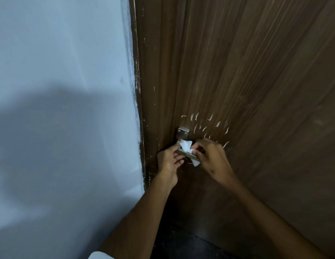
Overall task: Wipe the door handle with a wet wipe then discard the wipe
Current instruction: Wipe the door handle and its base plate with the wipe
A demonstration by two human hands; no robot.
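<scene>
A metal lever door handle (187, 153) with a square silver backplate (183, 132) is fixed to a dark brown wooden door (247, 81). A white wet wipe (185, 146) is draped over the lever, with one end hanging below it on the right. My left hand (170, 158) pinches the wipe's left end from beneath the lever. My right hand (209, 156) grips the wipe's other end over the lever's outer part. Both hands sit close together at the handle.
A pale blue-white wall (60, 90) fills the left side, meeting the brown door frame (139, 109). White scratch marks (206, 126) fan out above the handle. Dark floor (181, 243) shows at the bottom between my forearms.
</scene>
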